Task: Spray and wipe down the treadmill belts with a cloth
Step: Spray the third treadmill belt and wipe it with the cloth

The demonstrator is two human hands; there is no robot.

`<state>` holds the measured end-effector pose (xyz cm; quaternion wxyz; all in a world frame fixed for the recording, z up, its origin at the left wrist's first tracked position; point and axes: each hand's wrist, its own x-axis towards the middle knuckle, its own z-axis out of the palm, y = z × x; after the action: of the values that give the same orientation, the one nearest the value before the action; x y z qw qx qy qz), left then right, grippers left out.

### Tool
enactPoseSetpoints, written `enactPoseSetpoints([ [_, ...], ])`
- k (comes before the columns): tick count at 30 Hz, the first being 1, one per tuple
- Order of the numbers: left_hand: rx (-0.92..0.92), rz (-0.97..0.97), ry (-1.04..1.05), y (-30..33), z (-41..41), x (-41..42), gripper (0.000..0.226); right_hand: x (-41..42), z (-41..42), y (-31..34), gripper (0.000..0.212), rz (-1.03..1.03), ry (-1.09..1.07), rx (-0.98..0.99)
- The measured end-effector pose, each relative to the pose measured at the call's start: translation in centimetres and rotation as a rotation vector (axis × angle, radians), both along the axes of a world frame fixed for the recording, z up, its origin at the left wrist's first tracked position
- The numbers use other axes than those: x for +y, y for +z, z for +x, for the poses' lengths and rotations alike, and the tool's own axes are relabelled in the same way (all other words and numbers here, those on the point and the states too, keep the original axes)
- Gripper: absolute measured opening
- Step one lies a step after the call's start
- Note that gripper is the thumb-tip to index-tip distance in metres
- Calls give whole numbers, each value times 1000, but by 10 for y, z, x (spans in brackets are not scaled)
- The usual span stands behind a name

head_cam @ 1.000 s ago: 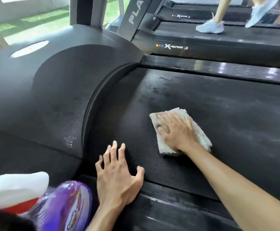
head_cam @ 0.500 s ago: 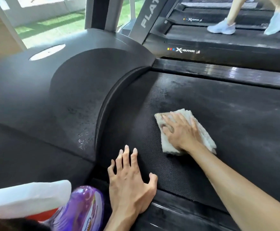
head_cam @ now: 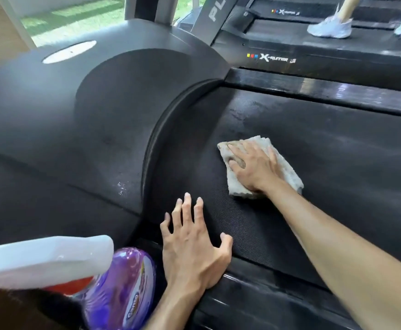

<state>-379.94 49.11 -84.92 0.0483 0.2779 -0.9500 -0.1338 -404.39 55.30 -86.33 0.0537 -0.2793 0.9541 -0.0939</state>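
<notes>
Treadmill belt [head_cam: 337, 186] lay dark w/ wet streaks near the motor cover [head_cam: 99, 139]. Cloth [head_cam: 287, 167] sat folded on the belt under the right hand [head_cam: 254, 167], fingers flat, pressing. Left hand [head_cam: 192, 248] braced, spread, gripping nothing. Best: firm, overlapping strokes.

Both forearms come in bare, no sleeves showing. The left hand [head_cam: 192, 248] wears nothing. Same for the right hand [head_cam: 254, 167]: no glove, ring or watch.
</notes>
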Motion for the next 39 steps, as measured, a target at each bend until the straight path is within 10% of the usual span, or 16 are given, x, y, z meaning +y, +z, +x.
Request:
enactPoseSetpoints([
  [9,-21,-31,7,-2,0,0,90,8,53,11,66,-103,382,-76],
  [16,-23,-31,20,-6,0,-1,89,-45,7,4,61,39,137,3],
  [24,-9,-42,19,-6,-1,-2,87,-35,38,10,75,-27,547,-48],
  [31,-18,-52,15,-8,-2,-1,90,-87,5,8,59,43,256,41],
  [39,-2,-70,22,-11,-1,-2,88,-58,10,11,60,-68,575,-16],
])
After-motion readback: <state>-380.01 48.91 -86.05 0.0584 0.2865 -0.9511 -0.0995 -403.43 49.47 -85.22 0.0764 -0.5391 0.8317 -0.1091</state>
